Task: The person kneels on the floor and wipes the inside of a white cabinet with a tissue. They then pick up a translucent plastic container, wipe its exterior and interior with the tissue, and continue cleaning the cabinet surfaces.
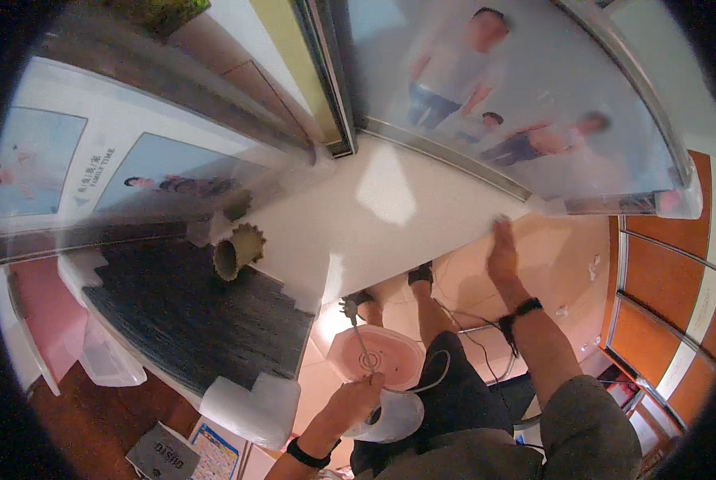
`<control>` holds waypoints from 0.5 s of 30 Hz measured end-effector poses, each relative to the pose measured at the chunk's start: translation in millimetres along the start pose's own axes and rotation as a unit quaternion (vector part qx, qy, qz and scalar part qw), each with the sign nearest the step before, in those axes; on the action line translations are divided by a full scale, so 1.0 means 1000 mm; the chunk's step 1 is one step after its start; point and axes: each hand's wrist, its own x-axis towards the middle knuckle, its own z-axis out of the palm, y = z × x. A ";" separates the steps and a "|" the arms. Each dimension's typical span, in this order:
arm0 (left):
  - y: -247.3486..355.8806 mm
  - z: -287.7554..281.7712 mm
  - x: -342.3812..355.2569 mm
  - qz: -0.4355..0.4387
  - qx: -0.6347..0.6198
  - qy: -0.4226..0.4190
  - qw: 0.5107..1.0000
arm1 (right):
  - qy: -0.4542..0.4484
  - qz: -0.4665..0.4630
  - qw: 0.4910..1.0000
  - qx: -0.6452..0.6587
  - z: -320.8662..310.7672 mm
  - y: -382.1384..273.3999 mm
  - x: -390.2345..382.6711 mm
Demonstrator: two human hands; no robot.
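Closest in, the left hand (356, 398) is closed around the neck of a white and pink handheld appliance (378, 364), fingers (367, 384) wrapped tight so that its round pink face (390, 356) points away from the body and toward the panel ahead; it looks like a heat gun or small dryer, though the blur leaves that uncertain. A grey cord (436, 372) loops from it across the person's dark trousers (462, 400), slack enough not to tug the grip, and its plug (348, 306) seems to dangle near the shoes (419, 274) on the tan floor (566, 256). Further out, the right hand (502, 250) (a black band at the wrist) lies flat and open, fingers (500, 228) together, pressed on the lower edge of a big white sheet (382, 208), apparently to steady it. Left of that a dark ribbed panel (190, 308) leans with foam corner guards (250, 408), which keep its edges from knocks, and a cardboard tube (236, 252) rests at its top. Beyond, wrapped framed photo prints (526, 96) stand against the wall.
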 end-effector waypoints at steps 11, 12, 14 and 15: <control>-0.001 0.002 0.005 -0.021 -0.031 -0.024 0.999 | 0.099 -0.225 0.944 0.221 -0.011 -0.187 0.068; 0.002 0.000 0.005 -0.014 -0.021 -0.015 1.000 | 0.099 -0.273 0.925 0.243 -0.001 -0.221 0.085; 0.002 -0.001 0.004 -0.008 -0.011 -0.004 1.000 | 0.075 -0.340 0.897 0.273 0.022 -0.278 0.109; 0.001 -0.001 0.004 -0.007 -0.009 -0.003 1.000 | 0.053 -0.358 0.889 0.280 0.037 -0.299 0.114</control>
